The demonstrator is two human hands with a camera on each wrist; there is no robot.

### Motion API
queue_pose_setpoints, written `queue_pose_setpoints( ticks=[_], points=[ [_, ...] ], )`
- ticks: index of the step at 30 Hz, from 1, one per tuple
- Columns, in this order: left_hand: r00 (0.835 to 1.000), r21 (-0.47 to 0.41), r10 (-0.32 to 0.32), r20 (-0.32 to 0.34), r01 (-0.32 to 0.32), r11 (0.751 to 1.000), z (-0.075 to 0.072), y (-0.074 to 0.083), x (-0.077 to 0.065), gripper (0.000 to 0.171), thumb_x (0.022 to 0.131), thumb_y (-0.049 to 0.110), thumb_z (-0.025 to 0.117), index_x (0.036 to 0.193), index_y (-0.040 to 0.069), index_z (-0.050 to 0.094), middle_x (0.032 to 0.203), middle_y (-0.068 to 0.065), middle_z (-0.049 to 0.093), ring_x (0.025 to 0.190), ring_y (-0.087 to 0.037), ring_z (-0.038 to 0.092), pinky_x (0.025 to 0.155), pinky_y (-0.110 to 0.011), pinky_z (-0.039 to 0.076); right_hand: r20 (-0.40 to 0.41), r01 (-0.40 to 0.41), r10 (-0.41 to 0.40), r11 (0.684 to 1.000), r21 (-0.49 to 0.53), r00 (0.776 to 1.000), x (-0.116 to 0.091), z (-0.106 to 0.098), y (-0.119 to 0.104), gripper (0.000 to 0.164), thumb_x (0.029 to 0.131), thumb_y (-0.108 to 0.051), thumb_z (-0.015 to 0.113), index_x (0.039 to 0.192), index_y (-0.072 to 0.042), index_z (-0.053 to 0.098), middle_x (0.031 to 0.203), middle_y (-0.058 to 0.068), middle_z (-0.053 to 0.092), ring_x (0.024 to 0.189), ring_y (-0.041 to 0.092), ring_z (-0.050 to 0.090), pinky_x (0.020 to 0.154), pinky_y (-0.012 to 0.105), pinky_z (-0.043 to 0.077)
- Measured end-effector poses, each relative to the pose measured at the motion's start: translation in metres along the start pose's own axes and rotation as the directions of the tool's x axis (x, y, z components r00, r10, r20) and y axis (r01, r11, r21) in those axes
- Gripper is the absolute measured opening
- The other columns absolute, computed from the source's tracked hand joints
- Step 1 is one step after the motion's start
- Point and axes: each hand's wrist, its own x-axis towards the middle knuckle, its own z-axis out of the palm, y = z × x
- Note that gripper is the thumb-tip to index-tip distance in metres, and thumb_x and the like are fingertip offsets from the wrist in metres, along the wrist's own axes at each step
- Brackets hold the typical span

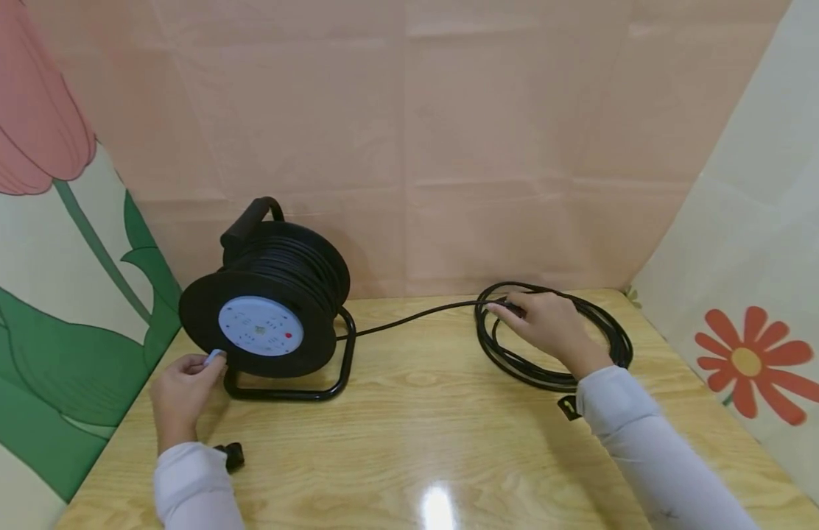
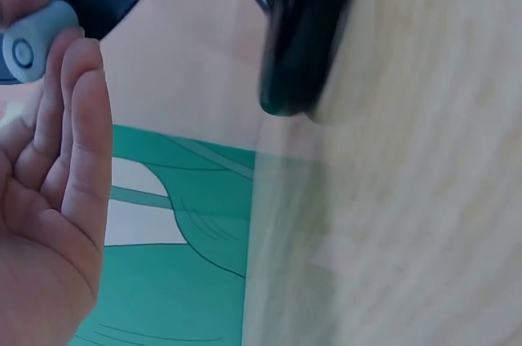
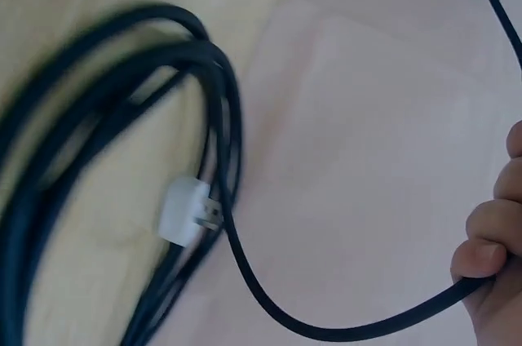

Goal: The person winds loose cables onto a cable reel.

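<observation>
A black cable reel (image 1: pixel 323 287) with a pale blue socket face stands on its tubular frame at the left, wound with black cable. With thumb and fingers, my left hand (image 1: pixel 184 390) pinches the reel's small light-blue knob (image 2: pixel 41 40), low on the front flange. The cable (image 1: pixel 416 316) runs rightward from the reel to my right hand (image 1: pixel 545 324), whose fingers curl round it in the right wrist view. Beneath this hand lies a loose coil of the same black cable (image 1: pixel 618 338). Among its loops a white plug (image 3: pixel 186 211) shows, its metal end beside the cable.
The light wood table (image 1: pixel 383 442) carries the reel and the coil. A pink sheet (image 1: pixel 409 147) hangs right behind them. Printed panels flank the table, with a tulip (image 1: pixel 32 96) at left and a red flower (image 1: pixel 747 361) at right.
</observation>
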Motion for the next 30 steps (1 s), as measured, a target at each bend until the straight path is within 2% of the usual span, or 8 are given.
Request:
queue_pose_setpoints(
  ticks=[3, 7, 10, 13, 16, 20, 24, 30],
  points=[
    [1.0, -0.076, -0.03, -0.005, 0.029, 0.997, -0.002, 0.003, 0.0, 0.047, 0.087, 0.047, 0.075, 0.098, 0.001, 0.073, 0.074, 0.007, 0.07, 0.067, -0.003, 0.062, 0.064, -0.019, 0.045, 0.069, -0.037, 0.036, 0.999, 0.01, 0.997, -0.006, 0.01, -0.002, 0.039, 0.099, -0.045, 0.062, 0.07, -0.022, 0.049, 0.053, -0.01, 0.035, 0.042, 0.007, 0.03, 0.042, 0.027, 0.027],
    [0.998, -0.171, -0.066, 0.0, 0.065, 0.983, -0.003, 0.004, 0.0, 0.044, 0.088, 0.045, 0.075, 0.097, 0.002, 0.07, 0.07, 0.013, 0.069, 0.066, -0.001, 0.064, 0.067, -0.018, 0.044, 0.046, -0.016, 0.016, 1.0, 0.016, 0.999, -0.007, 0.021, -0.006, 0.04, 0.098, -0.044, 0.063, 0.069, -0.025, 0.045, 0.056, -0.012, 0.036, 0.045, 0.007, 0.033, 0.044, 0.027, 0.027],
    [0.996, -0.269, -0.093, 0.002, 0.09, 0.959, -0.004, 0.004, 0.001, 0.039, 0.087, 0.044, 0.077, 0.092, 0.006, 0.07, 0.07, 0.013, 0.07, 0.066, -0.001, 0.067, 0.07, -0.015, 0.044, 0.038, -0.003, 0.002, 1.0, 0.02, 0.999, -0.007, 0.024, -0.008, 0.041, 0.097, -0.043, 0.063, 0.067, -0.026, 0.04, 0.055, -0.014, 0.034, 0.045, 0.006, 0.032, 0.044, 0.027, 0.024],
    [0.993, -0.42, -0.118, -0.013, 0.102, 0.902, -0.004, 0.005, 0.003, 0.032, 0.084, 0.037, 0.083, 0.084, 0.007, 0.07, 0.07, 0.009, 0.072, 0.063, -0.005, 0.069, 0.071, -0.012, 0.048, 0.06, -0.006, 0.004, 0.999, 0.033, 0.998, -0.008, 0.026, -0.011, 0.039, 0.097, -0.043, 0.062, 0.068, -0.027, 0.042, 0.055, -0.015, 0.036, 0.045, 0.006, 0.033, 0.044, 0.027, 0.024],
    [0.989, -0.572, -0.141, -0.037, 0.095, 0.815, -0.003, 0.009, 0.003, 0.03, 0.08, 0.027, 0.087, 0.081, 0.003, 0.069, 0.069, 0.002, 0.072, 0.06, -0.01, 0.07, 0.067, -0.016, 0.056, 0.079, -0.008, 0.004, 0.999, 0.046, 0.997, -0.008, 0.029, -0.014, 0.038, 0.096, -0.042, 0.064, 0.067, -0.027, 0.044, 0.055, -0.014, 0.038, 0.046, 0.006, 0.035, 0.044, 0.028, 0.026],
    [0.986, -0.68, -0.146, -0.075, 0.056, 0.731, -0.003, 0.014, 0.002, 0.03, 0.077, 0.021, 0.089, 0.085, 0.002, 0.067, 0.07, -0.002, 0.072, 0.061, -0.012, 0.07, 0.064, -0.021, 0.058, 0.126, -0.009, 0.001, 0.998, 0.067, 0.992, -0.009, 0.032, -0.019, 0.038, 0.096, -0.043, 0.064, 0.065, -0.029, 0.048, 0.054, -0.015, 0.041, 0.045, 0.006, 0.037, 0.044, 0.028, 0.029],
    [0.982, -0.705, -0.146, -0.122, 0.017, 0.709, -0.004, 0.019, 0.001, 0.033, 0.075, 0.021, 0.091, 0.09, 0.002, 0.067, 0.07, -0.001, 0.072, 0.061, -0.013, 0.071, 0.066, -0.019, 0.057, 0.166, -0.017, 0.004, 0.997, 0.078, 0.986, -0.011, 0.036, -0.024, 0.036, 0.097, -0.047, 0.062, 0.067, -0.029, 0.055, 0.052, -0.017, 0.041, 0.044, 0.005, 0.037, 0.042, 0.027, 0.028],
    [0.977, -0.707, -0.15, -0.153, -0.002, 0.707, -0.007, 0.026, -0.001, 0.033, 0.074, 0.022, 0.091, 0.093, 0.004, 0.071, 0.07, 0.0, 0.072, 0.061, -0.01, 0.07, 0.068, -0.016, 0.056, 0.181, -0.011, -0.003, 0.997, 0.073, 0.983, -0.009, 0.042, -0.031, 0.032, 0.097, -0.048, 0.062, 0.072, -0.028, 0.06, 0.053, -0.018, 0.042, 0.044, 0.004, 0.038, 0.041, 0.026, 0.027]
  ],
)
